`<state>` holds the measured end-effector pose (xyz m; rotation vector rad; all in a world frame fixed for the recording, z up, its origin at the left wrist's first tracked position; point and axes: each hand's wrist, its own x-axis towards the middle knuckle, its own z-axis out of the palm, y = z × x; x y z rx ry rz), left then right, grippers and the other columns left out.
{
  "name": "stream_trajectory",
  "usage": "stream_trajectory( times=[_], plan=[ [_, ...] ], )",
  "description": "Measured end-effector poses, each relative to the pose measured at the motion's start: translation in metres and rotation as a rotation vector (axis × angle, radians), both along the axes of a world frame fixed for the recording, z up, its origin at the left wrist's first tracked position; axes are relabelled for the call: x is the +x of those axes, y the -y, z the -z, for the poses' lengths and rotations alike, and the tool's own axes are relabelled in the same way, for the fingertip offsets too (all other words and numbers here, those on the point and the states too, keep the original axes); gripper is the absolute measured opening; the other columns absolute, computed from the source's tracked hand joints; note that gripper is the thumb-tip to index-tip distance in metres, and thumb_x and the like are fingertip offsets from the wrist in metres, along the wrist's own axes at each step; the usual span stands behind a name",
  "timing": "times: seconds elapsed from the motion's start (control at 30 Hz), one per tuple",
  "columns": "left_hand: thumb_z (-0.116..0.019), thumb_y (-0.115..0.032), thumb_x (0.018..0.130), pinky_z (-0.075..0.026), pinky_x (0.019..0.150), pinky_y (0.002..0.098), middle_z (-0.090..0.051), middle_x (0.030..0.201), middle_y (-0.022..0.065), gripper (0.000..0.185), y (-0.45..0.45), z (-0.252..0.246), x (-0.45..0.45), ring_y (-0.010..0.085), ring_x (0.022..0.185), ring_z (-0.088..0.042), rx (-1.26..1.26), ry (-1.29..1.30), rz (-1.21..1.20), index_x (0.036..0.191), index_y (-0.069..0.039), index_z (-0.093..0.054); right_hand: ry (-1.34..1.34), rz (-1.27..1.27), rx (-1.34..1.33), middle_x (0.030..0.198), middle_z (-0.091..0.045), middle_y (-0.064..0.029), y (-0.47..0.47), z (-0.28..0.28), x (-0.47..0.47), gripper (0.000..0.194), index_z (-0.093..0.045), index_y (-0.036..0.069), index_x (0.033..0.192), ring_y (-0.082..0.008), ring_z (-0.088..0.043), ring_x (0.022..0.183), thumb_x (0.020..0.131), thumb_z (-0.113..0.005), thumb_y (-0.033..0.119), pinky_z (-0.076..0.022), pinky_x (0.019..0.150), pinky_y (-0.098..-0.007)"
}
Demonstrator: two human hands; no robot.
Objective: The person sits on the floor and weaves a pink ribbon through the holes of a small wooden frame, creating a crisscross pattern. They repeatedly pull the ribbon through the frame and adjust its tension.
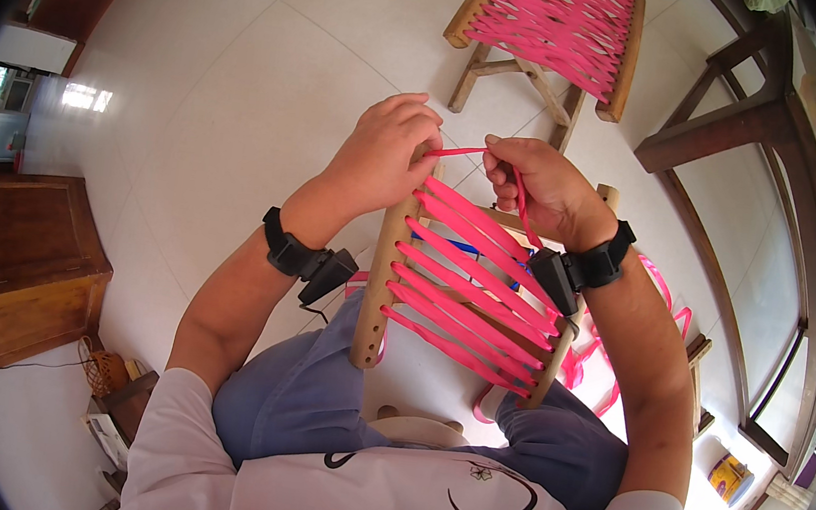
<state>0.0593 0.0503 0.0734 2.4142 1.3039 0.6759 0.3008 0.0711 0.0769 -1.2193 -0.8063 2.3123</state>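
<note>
A small wooden stool frame stands between my knees, with a left rail (377, 289) drilled with holes. Flat pink strap (467, 303) is laced in slanting rows from that rail to the right rail (554, 362). My left hand (390, 149) covers the far end of the left rail, thumb and fingers closed around the strap where it comes out. A taut length (459, 152) runs from there to my right hand (540, 185), which pinches it between thumb and forefinger. From my right hand the strap drops in a loose tail (523, 209) towards the wrist.
A finished-looking stool with a pink woven seat (555, 22) stands ahead. Dark wooden furniture (740, 119) is on the right, with loose pink strap (585, 358) beside my right leg. A brown cabinet (37, 265) stands left, and a yellow-labelled can (730, 477) lies at lower right.
</note>
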Motion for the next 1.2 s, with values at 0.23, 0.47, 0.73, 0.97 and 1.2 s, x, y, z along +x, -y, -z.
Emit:
stream_trajectory(
  times=[0.23,0.47,0.73,0.97,1.2],
  plan=[
    [-0.066,-0.004,0.084,-0.043,0.103,0.0464,-0.068,0.105,0.0096,0.007,-0.003,0.002,0.001,0.0364,0.125,-0.053,0.005,0.063,0.01,0.089,-0.005,-0.062,0.201,-0.077,0.227,0.087,-0.059,-0.0021,0.005,-0.005,-0.001,0.028,-0.062,0.003,0.109,-0.0089,-0.05,0.061,0.103,-0.056,0.03,-0.0432,0.058,-0.0258],
    [-0.068,-0.005,0.083,-0.05,0.085,0.0424,-0.068,0.085,0.0109,0.006,-0.008,-0.006,0.005,0.0304,0.1,-0.062,-0.217,0.195,0.037,0.086,-0.001,-0.066,0.519,-0.134,1.095,0.121,-0.062,-0.0153,0.021,-0.009,-0.012,0.044,-0.058,0.001,0.126,-0.0238,-0.067,0.1,0.087,-0.075,0.014,-0.0533,0.087,-0.0341],
    [-0.067,-0.009,0.084,-0.047,0.085,0.0402,-0.067,0.078,0.0062,0.005,-0.012,-0.014,0.015,0.0267,0.091,-0.061,-0.228,0.07,0.038,0.086,-0.004,-0.068,0.48,-0.14,0.855,0.092,-0.064,-0.0088,0.016,0.007,-0.025,0.026,-0.057,-0.001,0.114,-0.0144,-0.064,0.083,0.09,-0.064,0.003,-0.0558,0.074,-0.0292],
    [-0.063,-0.007,0.084,-0.049,0.071,0.0387,-0.065,0.076,0.0117,0.008,-0.013,-0.026,0.023,0.0269,0.076,-0.062,-0.28,0.002,0.147,0.086,0.0,-0.067,0.424,-0.203,0.616,0.104,-0.065,-0.0096,0.008,-0.011,0.024,0.026,-0.057,0.001,0.121,-0.014,-0.064,0.092,0.096,-0.058,0.009,-0.0542,0.08,-0.0292],
    [-0.061,-0.009,0.089,-0.049,0.069,0.0344,-0.063,0.082,0.0108,0.012,-0.014,-0.034,0.036,0.0212,0.072,-0.06,-0.496,0.049,0.145,0.095,0.001,-0.062,0.535,0.139,0.842,0.109,-0.068,-0.0087,0.059,-0.014,0.117,0.026,-0.06,-0.001,0.121,-0.0159,-0.063,0.105,0.099,-0.059,0.013,-0.0493,0.094,-0.0308]
  ],
)
